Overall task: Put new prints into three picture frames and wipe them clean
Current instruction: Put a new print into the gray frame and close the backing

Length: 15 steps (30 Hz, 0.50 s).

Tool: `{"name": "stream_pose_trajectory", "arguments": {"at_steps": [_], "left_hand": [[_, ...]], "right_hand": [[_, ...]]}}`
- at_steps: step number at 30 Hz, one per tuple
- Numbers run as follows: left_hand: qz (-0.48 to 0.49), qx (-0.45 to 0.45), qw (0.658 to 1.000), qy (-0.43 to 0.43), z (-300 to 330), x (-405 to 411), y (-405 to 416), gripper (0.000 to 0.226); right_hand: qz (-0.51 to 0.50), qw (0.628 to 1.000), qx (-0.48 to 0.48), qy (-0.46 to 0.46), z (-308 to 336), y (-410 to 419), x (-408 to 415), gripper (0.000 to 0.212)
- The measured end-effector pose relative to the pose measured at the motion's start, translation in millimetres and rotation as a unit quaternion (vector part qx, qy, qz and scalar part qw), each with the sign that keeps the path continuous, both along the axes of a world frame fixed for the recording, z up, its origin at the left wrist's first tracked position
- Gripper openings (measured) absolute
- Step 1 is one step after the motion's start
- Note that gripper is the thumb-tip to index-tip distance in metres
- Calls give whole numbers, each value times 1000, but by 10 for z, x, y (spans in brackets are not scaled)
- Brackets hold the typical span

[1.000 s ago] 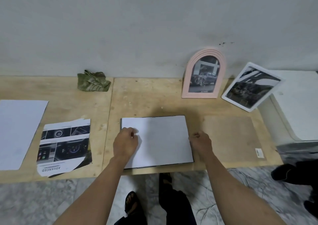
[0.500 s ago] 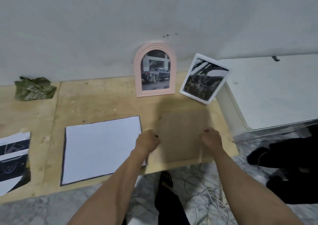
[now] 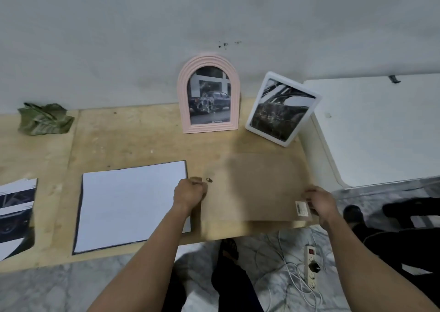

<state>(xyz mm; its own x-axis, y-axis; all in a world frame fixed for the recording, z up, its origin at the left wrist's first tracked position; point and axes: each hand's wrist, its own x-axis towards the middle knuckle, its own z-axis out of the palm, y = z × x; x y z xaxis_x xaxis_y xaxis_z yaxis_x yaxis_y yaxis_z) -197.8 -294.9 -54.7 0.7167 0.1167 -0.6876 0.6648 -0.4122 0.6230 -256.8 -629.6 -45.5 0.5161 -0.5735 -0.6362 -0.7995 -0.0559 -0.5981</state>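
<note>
Since the earlier frame, the brown backing board [image 3: 254,187] had lifted at its near edge, gripped by left hand [image 3: 189,192] and right hand [image 3: 320,203]. The open frame [image 3: 133,205] lay just left. Step: refitting; next, alignment over it.

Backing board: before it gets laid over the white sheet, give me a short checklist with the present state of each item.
1. Both hands on backing board: left hand at its left edge, right hand at the right edge. Ok.
2. White sheet flat in its dark frame. Ok.
3. Print faces down: cannot tell.
4. Board's hanger faces up. Ok.
5. Green cloth ready on the bench. Ok.
</note>
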Motion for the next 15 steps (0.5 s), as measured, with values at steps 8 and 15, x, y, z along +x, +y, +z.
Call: {"name": "stream_pose_trajectory", "arguments": {"at_steps": [8,15], "left_hand": [[111,-59,989,-78,316,-151,1634,20],[218,9,973,-73,-91,-397,3143,18]], "right_hand": [[57,991,106,-61,141,1444,150,13],[148,981,112,-53,-22,2863,162,18]]}}
